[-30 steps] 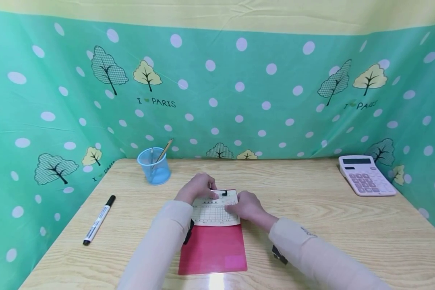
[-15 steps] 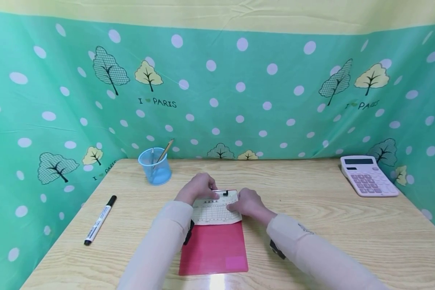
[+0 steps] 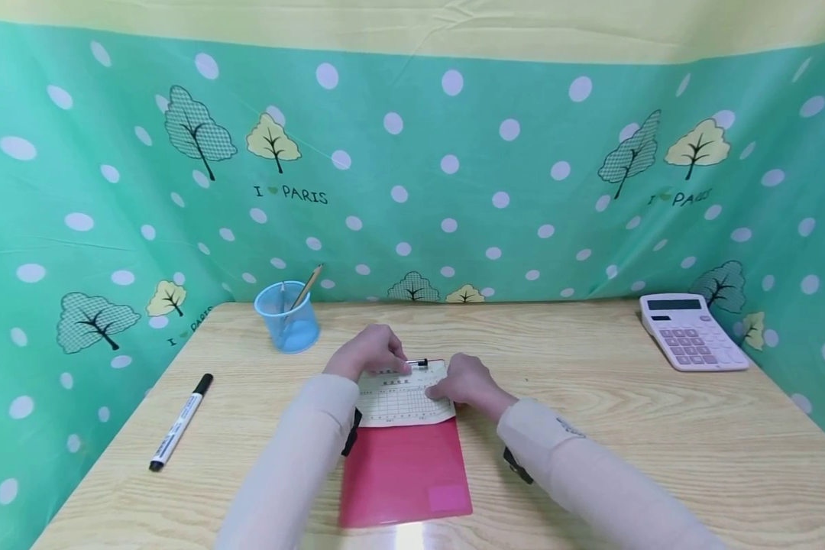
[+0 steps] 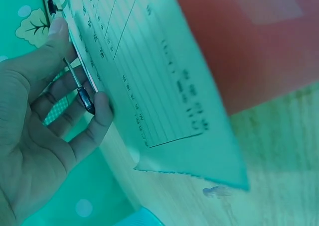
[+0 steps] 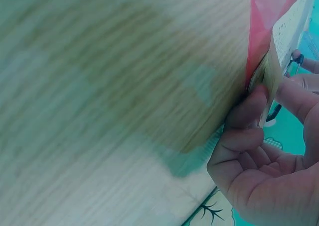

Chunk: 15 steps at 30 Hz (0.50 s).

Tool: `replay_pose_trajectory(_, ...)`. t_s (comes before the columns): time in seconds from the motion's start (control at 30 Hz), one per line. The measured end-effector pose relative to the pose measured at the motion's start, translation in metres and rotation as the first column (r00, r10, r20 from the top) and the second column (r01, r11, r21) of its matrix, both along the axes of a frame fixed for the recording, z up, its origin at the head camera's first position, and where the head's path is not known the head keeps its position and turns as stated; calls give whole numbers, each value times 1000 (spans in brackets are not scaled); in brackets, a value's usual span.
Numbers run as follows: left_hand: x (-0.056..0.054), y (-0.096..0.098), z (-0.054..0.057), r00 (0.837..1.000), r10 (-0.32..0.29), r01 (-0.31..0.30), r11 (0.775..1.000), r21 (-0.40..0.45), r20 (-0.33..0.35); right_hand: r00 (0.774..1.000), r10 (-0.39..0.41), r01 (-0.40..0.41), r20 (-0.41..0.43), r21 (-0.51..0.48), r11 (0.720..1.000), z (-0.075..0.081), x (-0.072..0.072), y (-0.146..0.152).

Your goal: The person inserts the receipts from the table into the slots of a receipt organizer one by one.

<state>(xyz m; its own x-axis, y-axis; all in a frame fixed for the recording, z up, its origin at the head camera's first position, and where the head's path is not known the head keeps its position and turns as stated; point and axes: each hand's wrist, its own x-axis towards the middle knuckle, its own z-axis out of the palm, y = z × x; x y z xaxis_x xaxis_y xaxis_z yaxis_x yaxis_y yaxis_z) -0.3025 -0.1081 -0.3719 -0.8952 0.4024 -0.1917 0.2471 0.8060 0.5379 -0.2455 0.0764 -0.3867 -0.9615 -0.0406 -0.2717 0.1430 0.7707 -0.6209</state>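
A red clipboard (image 3: pixel 402 473) lies on the table in front of the person, with a printed paper form (image 3: pixel 393 405) covering its upper part. At the top edge, the left hand (image 3: pixel 371 353) grips the wire clip with black ends (image 4: pixel 85 100); its thumb and fingers come at it from opposite sides in the left wrist view. The right hand (image 3: pixel 473 384) pinches the form's right edge, thumb on the face and curled fingers behind. In the right wrist view, the form's edge stands a little apart from the red board (image 5: pixel 256 32).
A blue mesh pen cup (image 3: pixel 289 321) with pencils stands at the back left. A black-capped marker (image 3: pixel 181 422) lies by the left side of the table. At the back right sits a pink calculator (image 3: pixel 690 331). A green patterned curtain (image 3: pixel 412 176) hangs behind the wooden table (image 3: pixel 591 435).
The form's lower right corner has shifted up slightly with the right hand. Both hands keep their holds in nearly the same place. The head view has swung slightly.
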Motion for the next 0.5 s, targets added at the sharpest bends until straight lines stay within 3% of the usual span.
replay_pose_trajectory(0.5, -3, 0, 4, 999, 8, -9, 1000, 1, 46, 997, -62, 65, 53, -53, 996, -2, -11, 3)
